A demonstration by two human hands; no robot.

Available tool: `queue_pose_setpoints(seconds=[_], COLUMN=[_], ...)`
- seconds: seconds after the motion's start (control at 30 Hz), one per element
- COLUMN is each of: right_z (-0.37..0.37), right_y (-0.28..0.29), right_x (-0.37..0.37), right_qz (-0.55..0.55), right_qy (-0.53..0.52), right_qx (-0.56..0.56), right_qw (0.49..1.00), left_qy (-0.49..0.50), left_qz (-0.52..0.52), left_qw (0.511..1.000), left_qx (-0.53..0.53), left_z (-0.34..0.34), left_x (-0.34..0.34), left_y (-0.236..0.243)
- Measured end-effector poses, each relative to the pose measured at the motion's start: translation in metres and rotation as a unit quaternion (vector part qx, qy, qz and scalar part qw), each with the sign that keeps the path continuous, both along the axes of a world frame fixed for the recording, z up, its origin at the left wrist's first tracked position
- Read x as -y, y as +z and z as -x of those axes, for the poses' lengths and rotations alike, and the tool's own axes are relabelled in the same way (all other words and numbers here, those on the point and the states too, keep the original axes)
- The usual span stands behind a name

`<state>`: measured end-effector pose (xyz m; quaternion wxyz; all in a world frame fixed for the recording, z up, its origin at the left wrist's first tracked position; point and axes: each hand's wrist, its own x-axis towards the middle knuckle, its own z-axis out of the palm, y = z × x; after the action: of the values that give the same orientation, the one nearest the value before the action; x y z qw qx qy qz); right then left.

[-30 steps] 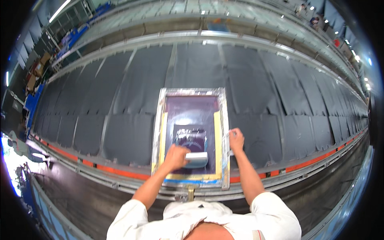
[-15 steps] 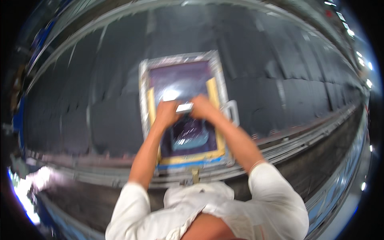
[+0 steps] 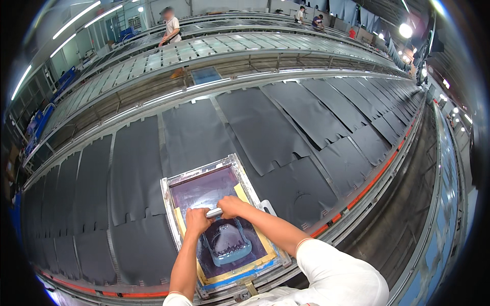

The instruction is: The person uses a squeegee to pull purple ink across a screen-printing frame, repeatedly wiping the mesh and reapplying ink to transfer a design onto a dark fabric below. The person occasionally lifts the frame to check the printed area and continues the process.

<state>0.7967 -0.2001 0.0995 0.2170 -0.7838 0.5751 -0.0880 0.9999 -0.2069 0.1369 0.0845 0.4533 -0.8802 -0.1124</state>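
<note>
Gripping a squeegee handle with both hands, the person is seen over a metal-framed printing screen that lies flat on a long table covered with dark fabric pieces. The left hand is closed on the left end of the pale bar, the right hand closed on the right end; a grip at each end is probably used so pressure is spread evenly across the blade. The bar is held crosswise to the frame, about midway along it, so the whole mesh width is covered. Purple ink is spread over the mesh, and a blue-grey stencil outline shows on the near half, just below the hands. Yellow tape runs along the inner edges, likely masking the mesh where no ink is wanted. The frame is set square over one fabric piece, its near edge against the table rail, so it seems to be registered to that piece. A white bracket sticks out at the frame's right side. Another person stands well apart by a far table, and more figures are at the back, too small to tell.
</note>
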Motion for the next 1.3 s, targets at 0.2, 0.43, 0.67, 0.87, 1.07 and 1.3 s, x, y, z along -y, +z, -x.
queue_pose_setpoints(seconds=[0.2, 0.43, 0.67, 0.87, 1.07, 1.3], right_z=[-0.019, -0.022, -0.002, -0.001, 0.0, -0.02], right_y=[0.002, 0.007, 0.011, 0.008, 0.008, -0.001], right_x=[-0.074, -0.138, -0.006, 0.016, 0.0, -0.133], right_qz=[-0.024, -0.061, -0.036, -0.061, -0.02, -0.003], right_qy=[0.0, 0.022, 0.0, 0.036, 0.023, 0.046], right_qx=[0.035, 0.024, 0.041, 0.032, 0.047, 0.022], right_qw=[0.999, 0.998, 0.999, 0.997, 0.998, 0.999], left_qy=[0.01, -0.04, -0.019, -0.017, -0.024, -0.036], left_qz=[-0.062, -0.068, -0.025, -0.044, -0.004, -0.006], left_qw=[0.997, 0.996, 0.999, 0.997, 0.998, 0.996], left_qx=[-0.04, -0.037, 0.023, -0.057, -0.061, -0.079], left_z=[-0.02, -0.031, -0.002, -0.008, -0.004, -0.03], left_x=[-0.061, -0.12, 0.011, 0.022, 0.009, -0.117], left_y=[-0.025, -0.017, -0.011, -0.018, -0.017, -0.032])
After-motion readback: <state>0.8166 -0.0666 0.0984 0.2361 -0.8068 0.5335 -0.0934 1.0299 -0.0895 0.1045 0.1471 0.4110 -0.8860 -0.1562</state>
